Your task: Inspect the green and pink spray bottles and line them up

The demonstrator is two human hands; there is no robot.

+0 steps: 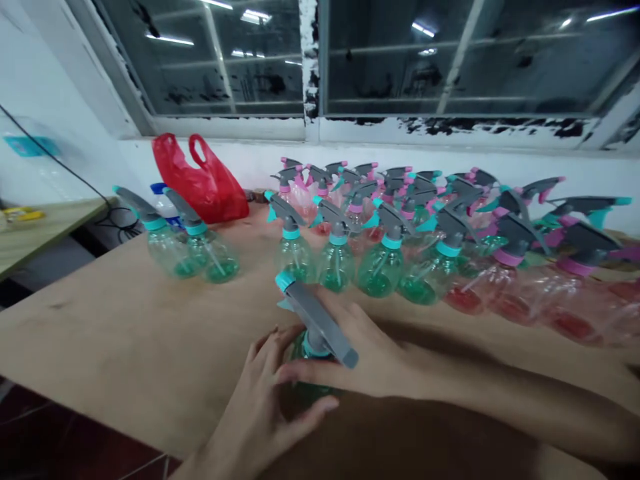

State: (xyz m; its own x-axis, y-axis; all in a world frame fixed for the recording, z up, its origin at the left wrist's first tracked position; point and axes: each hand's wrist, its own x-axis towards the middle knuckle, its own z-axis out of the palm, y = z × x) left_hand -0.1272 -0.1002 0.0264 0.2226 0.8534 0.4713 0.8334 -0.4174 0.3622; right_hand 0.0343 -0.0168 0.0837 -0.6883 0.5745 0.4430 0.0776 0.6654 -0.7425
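A green spray bottle (320, 323) with a grey trigger head and turquoise collar stands upright near the table's front, its nozzle pointing to the far left. My right hand (357, 347) is closed round its upper body, just below the collar, with the thumb across the near side. Against the bottle's left side my left hand (267, 387) curls its fingers, its thumb at the near side. Both hands hide most of the bottle's body. Just beyond them stands a row of similar green spray bottles (337, 267).
Pink spray bottles (515, 300) and more green ones crowd the back and right of the table (110, 333). Two green spray bottles (213, 260) stand at the left, near a blue-capped bottle (160, 190) and a red plastic bag (207, 183). Windows line the wall behind.
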